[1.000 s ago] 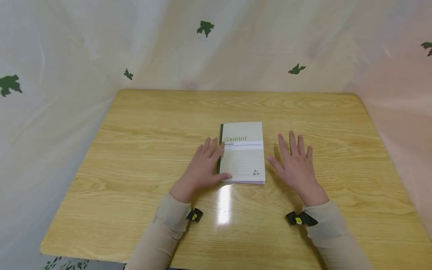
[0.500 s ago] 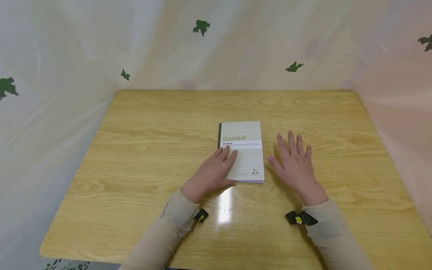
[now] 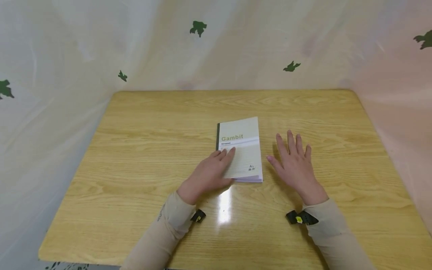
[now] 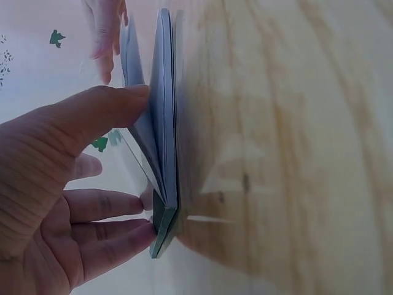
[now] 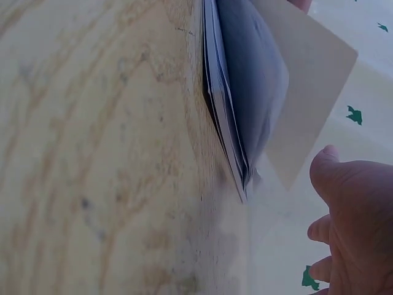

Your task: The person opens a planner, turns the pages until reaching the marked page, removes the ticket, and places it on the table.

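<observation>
At left, the left hand [image 3: 209,172] pinches the raised cover [image 5: 316,74] of a notebook [image 3: 241,150], thumb beneath its near edge, fingers on top. The notebook lies near the middle of the tabletop [image 3: 141,131], dark spine [image 3: 218,137] to the left; a gap (plain from the right wrist) parts cover and pages [image 5: 255,80]. To its right, apart from it, the right hand [image 3: 296,167] holds nothing, fingers spread wide, a dark strap [image 3: 291,217] at the wrist.
</observation>
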`<state>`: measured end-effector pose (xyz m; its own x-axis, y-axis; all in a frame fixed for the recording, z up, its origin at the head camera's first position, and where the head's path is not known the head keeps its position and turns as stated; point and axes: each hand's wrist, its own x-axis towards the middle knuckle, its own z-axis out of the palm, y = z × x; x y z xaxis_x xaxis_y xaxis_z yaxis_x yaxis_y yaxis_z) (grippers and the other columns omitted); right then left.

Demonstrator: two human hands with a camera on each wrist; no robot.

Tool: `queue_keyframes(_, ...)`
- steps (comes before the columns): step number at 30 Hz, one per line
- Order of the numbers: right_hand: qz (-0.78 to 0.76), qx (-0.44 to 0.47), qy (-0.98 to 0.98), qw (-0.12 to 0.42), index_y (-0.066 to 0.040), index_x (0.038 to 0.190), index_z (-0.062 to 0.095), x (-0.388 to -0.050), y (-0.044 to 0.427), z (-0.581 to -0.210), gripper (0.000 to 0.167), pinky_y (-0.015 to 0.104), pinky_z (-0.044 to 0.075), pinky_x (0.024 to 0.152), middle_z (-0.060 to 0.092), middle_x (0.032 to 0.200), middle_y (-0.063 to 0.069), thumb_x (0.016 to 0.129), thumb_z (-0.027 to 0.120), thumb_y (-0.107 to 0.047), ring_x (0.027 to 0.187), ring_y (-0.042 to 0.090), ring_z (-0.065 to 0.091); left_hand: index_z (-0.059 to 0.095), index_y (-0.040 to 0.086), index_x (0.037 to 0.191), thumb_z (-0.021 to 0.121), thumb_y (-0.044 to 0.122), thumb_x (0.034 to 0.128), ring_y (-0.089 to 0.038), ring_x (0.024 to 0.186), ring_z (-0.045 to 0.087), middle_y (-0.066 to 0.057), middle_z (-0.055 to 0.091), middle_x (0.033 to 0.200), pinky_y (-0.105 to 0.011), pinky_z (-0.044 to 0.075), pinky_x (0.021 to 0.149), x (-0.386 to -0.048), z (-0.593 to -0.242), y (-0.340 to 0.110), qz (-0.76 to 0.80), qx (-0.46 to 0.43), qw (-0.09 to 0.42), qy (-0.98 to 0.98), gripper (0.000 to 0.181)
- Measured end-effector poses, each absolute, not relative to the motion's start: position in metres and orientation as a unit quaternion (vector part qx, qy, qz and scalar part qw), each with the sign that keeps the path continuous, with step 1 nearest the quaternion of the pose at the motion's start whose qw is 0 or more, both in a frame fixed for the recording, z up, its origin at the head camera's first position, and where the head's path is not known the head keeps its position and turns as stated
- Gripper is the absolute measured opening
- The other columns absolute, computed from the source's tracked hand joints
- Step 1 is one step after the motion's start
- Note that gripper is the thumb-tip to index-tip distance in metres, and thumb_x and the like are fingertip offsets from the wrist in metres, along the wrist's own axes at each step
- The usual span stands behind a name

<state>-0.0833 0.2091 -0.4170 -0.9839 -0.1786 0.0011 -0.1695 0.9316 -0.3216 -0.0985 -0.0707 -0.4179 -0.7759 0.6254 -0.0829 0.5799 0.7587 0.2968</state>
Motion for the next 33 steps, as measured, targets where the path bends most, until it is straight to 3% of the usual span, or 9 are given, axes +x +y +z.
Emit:
queue_keyframes(6, -0.162, -0.086, 0.983, 0.018, -0.009, 0.157, 0.013, -0.083, 0.21, -0.418, 0.076, 0.073, -0.002, 0.106, -0.007, 0.16, 0.024, 0.101, 0.033, -0.056, 0.144, 0.047, -0.007, 0.015, 0.011, 0.157, 0.065, 0.038, 0.0867, -0.035, 0.138, 0.038, -0.02, 0.035, 0.152, -0.045, 0.033, 0.111, -0.096, -0.417, -0.072, 0.144, 0.322, 0.074, 0.933, 0.091)
queue_keyframes(15, -0.167, -0.087, 0.982, 0.017, -0.009, 0.157, 0.014, -0.084, 0.211, -0.418, 0.075, 0.073, -0.002, 0.107, -0.006, 0.16, 0.024, 0.102, 0.033, -0.055, 0.145, 0.047, -0.007, 0.021, 0.007, 0.156, 0.063, 0.047, 0.0905, -0.034, 0.137, 0.039, -0.02, 0.036, 0.152, -0.045, 0.032, 0.111, -0.095, -0.417, -0.072, 0.138, 0.329, 0.065, 0.932, 0.087)
queue_keyframes(26, -0.164, -0.087, 0.982, 0.018, -0.01, 0.157, 0.013, -0.084, 0.211, -0.417, 0.074, 0.073, -0.001, 0.107, -0.006, 0.16, 0.024, 0.102, 0.032, -0.055, 0.145, 0.047, -0.007, 0.022, 0.007, 0.155, 0.074, 0.047, 0.0829, -0.034, 0.139, 0.036, -0.02, 0.033, 0.153, -0.046, 0.03, 0.112, -0.094, -0.42, -0.078, 0.185, 0.322, 0.077, 0.925, 0.098)
queue_keyframes(33, -0.166, -0.089, 0.982, 0.027, -0.011, 0.158, 0.012, -0.085, 0.209, -0.418, 0.074, 0.073, -0.002, 0.107, -0.008, 0.161, 0.023, 0.102, 0.031, -0.056, 0.145, 0.046, -0.008, 0.01, 0.003, 0.156, 0.07, 0.031, 0.0854, -0.029, 0.134, 0.043, -0.018, 0.034, 0.153, -0.039, 0.036, 0.109, -0.092, -0.421, -0.082, 0.237, 0.308, 0.057, 0.92, 0.097)
